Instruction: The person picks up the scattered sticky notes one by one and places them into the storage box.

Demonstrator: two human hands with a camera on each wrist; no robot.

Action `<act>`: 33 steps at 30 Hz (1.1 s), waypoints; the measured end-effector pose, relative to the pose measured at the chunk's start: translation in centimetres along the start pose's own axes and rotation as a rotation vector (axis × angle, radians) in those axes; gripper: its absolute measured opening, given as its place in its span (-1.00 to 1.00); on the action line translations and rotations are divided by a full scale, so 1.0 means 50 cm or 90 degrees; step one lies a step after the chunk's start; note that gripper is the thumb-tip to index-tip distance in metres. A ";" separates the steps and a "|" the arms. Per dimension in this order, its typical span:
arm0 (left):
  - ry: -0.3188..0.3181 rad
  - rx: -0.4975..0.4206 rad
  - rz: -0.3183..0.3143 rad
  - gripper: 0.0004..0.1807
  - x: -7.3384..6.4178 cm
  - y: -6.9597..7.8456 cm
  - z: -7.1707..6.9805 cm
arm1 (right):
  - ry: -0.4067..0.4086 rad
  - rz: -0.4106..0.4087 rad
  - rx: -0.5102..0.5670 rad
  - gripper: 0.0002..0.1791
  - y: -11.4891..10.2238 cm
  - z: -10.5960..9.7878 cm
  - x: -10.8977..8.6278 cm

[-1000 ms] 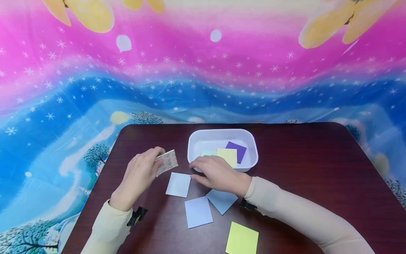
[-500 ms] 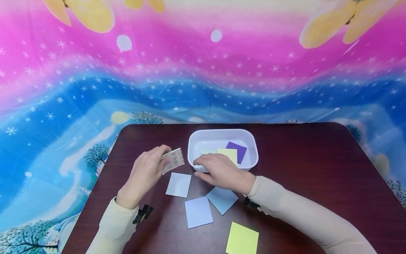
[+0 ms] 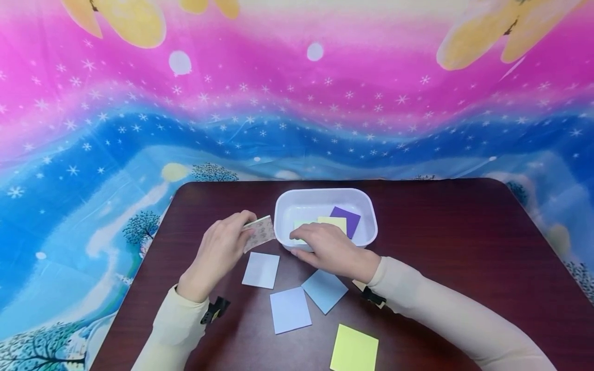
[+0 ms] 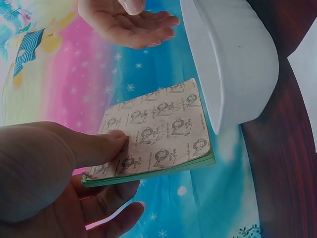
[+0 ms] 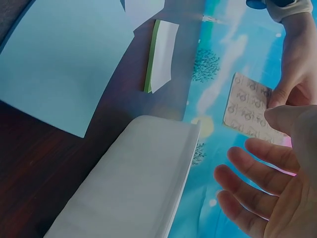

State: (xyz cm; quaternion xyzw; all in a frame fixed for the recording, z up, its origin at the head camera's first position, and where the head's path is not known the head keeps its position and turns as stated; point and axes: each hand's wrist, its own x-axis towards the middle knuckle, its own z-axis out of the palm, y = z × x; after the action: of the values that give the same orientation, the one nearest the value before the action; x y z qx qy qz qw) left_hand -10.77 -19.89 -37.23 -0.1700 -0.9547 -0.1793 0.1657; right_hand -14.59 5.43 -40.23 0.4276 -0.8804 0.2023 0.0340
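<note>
My left hand (image 3: 220, 252) pinches a sticky note pad (image 4: 153, 134), thumb on its printed backing and fingers behind. Green sheets show along the pad's edge in the left wrist view. It is tilted up beside the left end of a white plastic bin (image 3: 373, 224). Over the bin's near rim hovers my right hand (image 3: 336, 250), its fingers (image 5: 242, 198) spread loosely with nothing between them. Inside the bin lie a purple pad (image 3: 351, 220), a pale yellow pad (image 3: 333, 221) and a pale green one (image 3: 298, 225), the last two partly hidden by the right hand.
In front of the bin, on the dark wooden table (image 3: 445, 226), lie a whitish pad (image 3: 261, 270), a lavender pad (image 3: 291, 310), a light blue pad (image 3: 326, 292) and a bright yellow pad (image 3: 355, 348). A patterned cloth (image 3: 278, 103) hangs behind the table.
My left hand has carried the sticky note pad rightward, up to the bin's left end. The right hand has shifted slightly right and farther over the bin.
</note>
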 end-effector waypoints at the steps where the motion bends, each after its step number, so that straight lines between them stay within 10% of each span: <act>1: -0.001 -0.001 0.000 -0.77 0.001 0.001 0.000 | 0.000 0.003 -0.003 -0.67 0.001 -0.001 -0.001; 33: -0.011 -0.001 0.055 -0.81 0.051 0.027 0.018 | 0.017 0.045 -0.019 -0.63 0.003 -0.026 -0.006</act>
State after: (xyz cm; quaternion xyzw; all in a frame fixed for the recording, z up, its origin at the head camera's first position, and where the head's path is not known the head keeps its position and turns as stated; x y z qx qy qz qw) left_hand -12.74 -17.69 -36.69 -0.2128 -0.9478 -0.1712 0.1648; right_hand -14.67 6.23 -39.17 0.3930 -0.8972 0.1964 0.0451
